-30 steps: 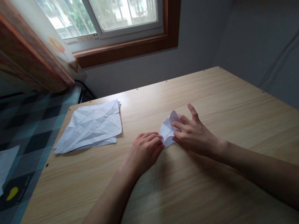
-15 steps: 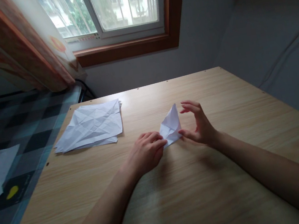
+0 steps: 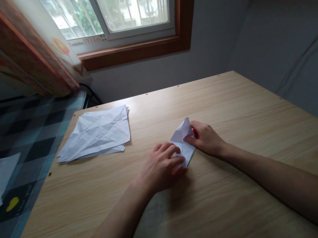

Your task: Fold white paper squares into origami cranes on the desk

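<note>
A small piece of folded white paper [image 3: 186, 147] is on the table between my two hands, its upper corner raised. My right hand [image 3: 207, 137] is closed on the paper's right side, thumb in front and fingers behind. On the left edge, my left hand [image 3: 165, 165] has its curled fingers around the paper, with the thumb near the lower corner. The part of the paper under the left fingers is hidden.
A stack of creased white sheets [image 3: 102, 131] lies at the table's far left. The wooden table [image 3: 253, 200] reaches toward the wall below a window [image 3: 135, 4]. Left of it, a checked cloth surface [image 3: 35, 134] bears more white paper [image 3: 8, 170].
My right hand has gone from spread fingers to a closed pinch on the paper. The paper's lower corner has swung toward me, and my left hand has shifted slightly right and nearer.
</note>
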A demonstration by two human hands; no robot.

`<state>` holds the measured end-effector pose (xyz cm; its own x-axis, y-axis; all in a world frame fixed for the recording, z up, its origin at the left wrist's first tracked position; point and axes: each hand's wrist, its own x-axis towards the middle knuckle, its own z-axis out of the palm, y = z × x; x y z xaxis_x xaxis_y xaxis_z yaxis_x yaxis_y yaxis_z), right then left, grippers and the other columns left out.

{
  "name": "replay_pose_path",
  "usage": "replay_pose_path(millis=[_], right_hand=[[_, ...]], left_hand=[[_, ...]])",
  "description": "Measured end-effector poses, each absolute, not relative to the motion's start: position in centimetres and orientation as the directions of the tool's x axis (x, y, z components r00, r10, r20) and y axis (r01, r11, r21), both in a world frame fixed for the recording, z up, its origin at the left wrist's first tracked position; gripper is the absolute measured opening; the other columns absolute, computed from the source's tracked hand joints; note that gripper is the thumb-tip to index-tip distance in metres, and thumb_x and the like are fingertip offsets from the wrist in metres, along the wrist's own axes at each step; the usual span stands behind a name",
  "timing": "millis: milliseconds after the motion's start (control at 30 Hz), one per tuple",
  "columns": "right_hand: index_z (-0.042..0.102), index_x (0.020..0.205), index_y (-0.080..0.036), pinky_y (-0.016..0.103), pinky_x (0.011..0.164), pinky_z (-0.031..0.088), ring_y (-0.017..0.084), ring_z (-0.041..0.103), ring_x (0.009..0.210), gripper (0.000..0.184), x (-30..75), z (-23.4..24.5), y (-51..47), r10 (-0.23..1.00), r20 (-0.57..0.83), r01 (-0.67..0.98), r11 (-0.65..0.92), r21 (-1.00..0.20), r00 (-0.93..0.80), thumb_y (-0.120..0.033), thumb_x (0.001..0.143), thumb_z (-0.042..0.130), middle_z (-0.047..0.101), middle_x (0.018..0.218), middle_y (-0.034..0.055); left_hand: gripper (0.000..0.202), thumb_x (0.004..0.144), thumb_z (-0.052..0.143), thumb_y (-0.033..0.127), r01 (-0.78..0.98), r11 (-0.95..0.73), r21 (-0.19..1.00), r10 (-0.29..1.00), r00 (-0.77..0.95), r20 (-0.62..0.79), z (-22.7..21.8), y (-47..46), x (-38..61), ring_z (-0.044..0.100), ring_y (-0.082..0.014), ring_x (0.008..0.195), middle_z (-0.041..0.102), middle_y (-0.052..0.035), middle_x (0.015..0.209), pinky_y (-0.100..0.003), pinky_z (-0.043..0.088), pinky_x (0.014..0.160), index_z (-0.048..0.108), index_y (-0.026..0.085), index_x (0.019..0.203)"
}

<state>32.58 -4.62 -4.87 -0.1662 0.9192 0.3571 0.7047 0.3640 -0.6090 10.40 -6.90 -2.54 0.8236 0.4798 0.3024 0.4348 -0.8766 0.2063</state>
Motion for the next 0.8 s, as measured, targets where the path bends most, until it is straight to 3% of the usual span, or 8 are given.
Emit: replay_pose_path(millis=[67, 133, 200, 267, 367, 500, 800], right_hand=[[0.054, 0.073, -0.02, 0.025, 0.055, 0.036, 0.013, 0.049, 0.056, 0.015, 32.4, -4.6, -4.8, 0.93, 0.323, 0.719, 0.344, -0.604, -0.174, -0.028, 0.075, 0.067, 0.056, 0.065, -0.0026], [0.059, 0.084, -0.019, 0.025, 0.055, 0.037, 0.013, 0.051, 0.056, 0.014, 32.4, -4.5, -4.8, 0.942, 0.299, 0.681, 0.321, -0.659, -0.155, -0.026, 0.075, 0.067, 0.059, 0.067, -0.0024], [0.061, 0.102, -0.018, 0.025, 0.056, 0.039, 0.013, 0.052, 0.056, 0.027, 32.4, -4.6, -4.7, 0.951, 0.285, 0.604, 0.296, -0.74, -0.118, -0.025, 0.077, 0.065, 0.063, 0.071, -0.0021], [0.062, 0.108, -0.018, 0.025, 0.056, 0.04, 0.013, 0.053, 0.057, 0.029, 32.5, -5.0, -4.4, 0.957, 0.276, 0.508, 0.282, -0.814, -0.09, -0.027, 0.08, 0.063, 0.064, 0.072, -0.0015], [0.067, 0.093, -0.018, 0.025, 0.057, 0.042, 0.014, 0.055, 0.062, 0.023, 32.5, -5.6, -3.9, 0.962, 0.262, 0.308, 0.272, -0.912, -0.074, -0.038, 0.083, 0.062, 0.066, 0.073, 0.0003], [0.07, 0.081, -0.018, 0.024, 0.055, 0.042, 0.014, 0.056, 0.062, 0.033, 32.2, -5.9, -3.5, 0.977, 0.214, 0.057, 0.215, -0.975, -0.023, -0.05, 0.08, 0.066, 0.066, 0.072, 0.0008], [0.076, 0.083, -0.018, 0.026, 0.06, 0.046, 0.015, 0.06, 0.065, 0.027, 31.7, -6.0, -2.9, 0.98, 0.172, -0.094, 0.181, -0.979, 0.101, -0.042, 0.071, 0.078, 0.072, 0.077, 0.0033]], left_hand=[[0.021, 0.086, 0.062, 0.039, 0.414, -0.884, 0.217, 0.462, 0.842, 0.278, -2.5, -7.1, 10.6, 0.054, -0.0281, 0.12, 0.063, -0.0096, 0.127, -0.045, 0.04, 0.102, 0.066, 0.02, 0.094], [0.026, 0.085, 0.063, 0.041, 0.406, -0.883, 0.236, 0.456, 0.861, 0.226, -2.5, -7.2, 10.8, 0.05, -0.0293, 0.127, 0.057, -0.0107, 0.136, -0.047, 0.036, 0.107, 0.063, 0.019, 0.097], [0.033, 0.085, 0.062, 0.045, 0.407, -0.878, 0.252, 0.456, 0.871, 0.182, -2.5, -7.4, 10.9, 0.05, -0.0291, 0.129, 0.055, -0.0115, 0.139, -0.047, 0.036, 0.108, 0.061, 0.019, 0.106], [0.04, 0.086, 0.061, 0.047, 0.399, -0.879, 0.26, 0.448, 0.879, 0.164, -2.4, -7.6, 11.1, 0.049, -0.0295, 0.13, 0.054, -0.0116, 0.141, -0.048, 0.035, 0.108, 0.058, 0.02, 0.115], [0.046, 0.085, 0.061, 0.05, 0.365, -0.891, 0.269, 0.415, 0.895, 0.162, -2.2, -8.1, 11.4, 0.049, -0.0303, 0.129, 0.055, -0.0109, 0.14, -0.048, 0.036, 0.105, 0.056, 0.021, 0.121], [0.046, 0.085, 0.06, 0.052, 0.34, -0.9, 0.274, 0.39, 0.907, 0.155, -2.0, -8.5, 11.8, 0.051, -0.0302, 0.127, 0.056, -0.0091, 0.139, -0.045, 0.038, 0.101, 0.056, 0.022, 0.12], [0.047, 0.084, 0.061, 0.049, 0.322, -0.9, 0.293, 0.371, 0.919, 0.133, -1.7, -8.7, 12.2, 0.051, -0.0303, 0.125, 0.056, -0.0071, 0.14, -0.044, 0.038, 0.098, 0.055, 0.022, 0.122]])
